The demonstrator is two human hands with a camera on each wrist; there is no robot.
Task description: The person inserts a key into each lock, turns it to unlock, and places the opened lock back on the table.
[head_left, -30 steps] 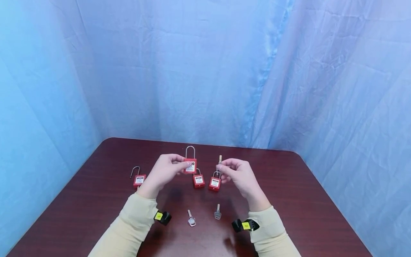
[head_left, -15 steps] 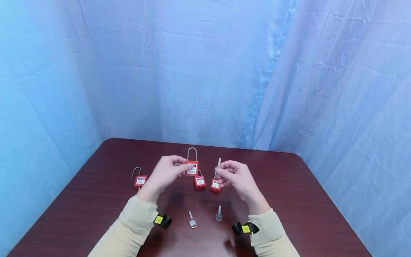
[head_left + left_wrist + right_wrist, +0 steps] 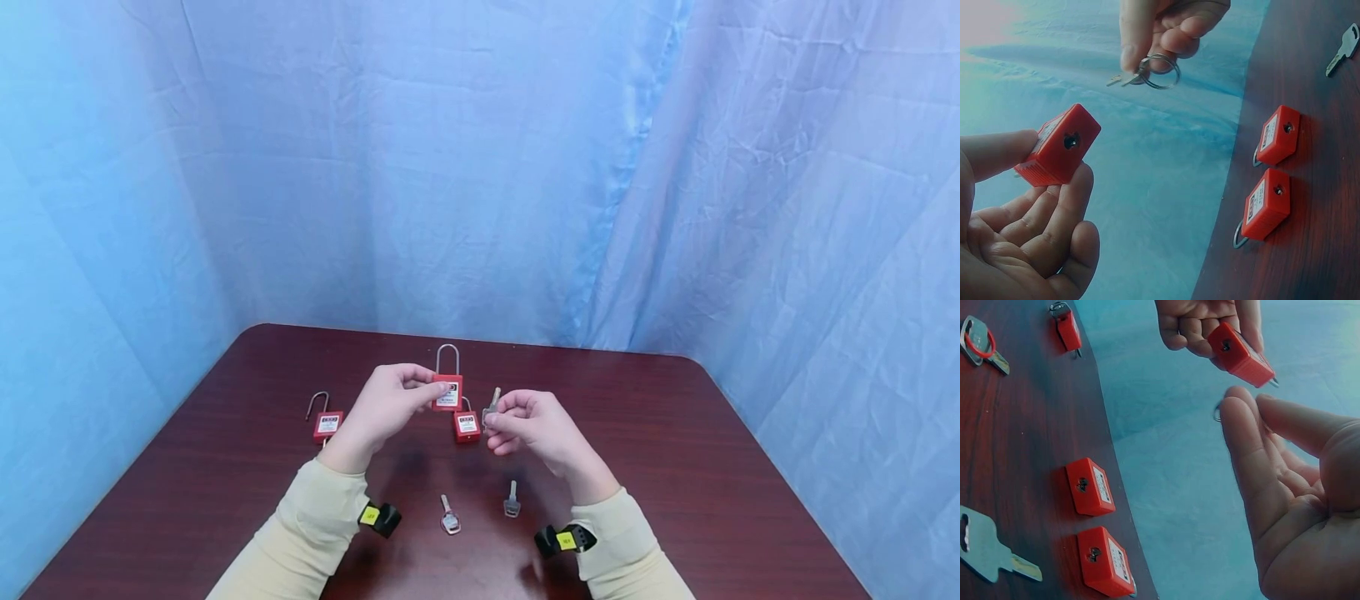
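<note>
Since 1.0 s ago, right hand (image 3: pixel 528 425) has shifted toward 9 o'clock with its key (image 3: pixel 491 406), closing on the raised padlock; one desk padlock is now hidden behind it in the head view. Left to right: lone red padlock (image 3: pixel 326 422) lies on the desk (image 3: pixel 675 467) at far 9 o'clock. Left hand (image 3: pixel 386 406) pinches the held padlock (image 3: pixel 447 392) above the desk, shackle at 12 o'clock, keyhole facing the left wrist camera (image 3: pixel 1071 141). Another padlock (image 3: pixel 467 426) lies just below it. Right-hand grip is closed, pinching the key and ring (image 3: pixel 1159 63). Two loose keys (image 3: pixel 449 517) (image 3: pixel 512 502) lie at 6 o'clock.
</note>
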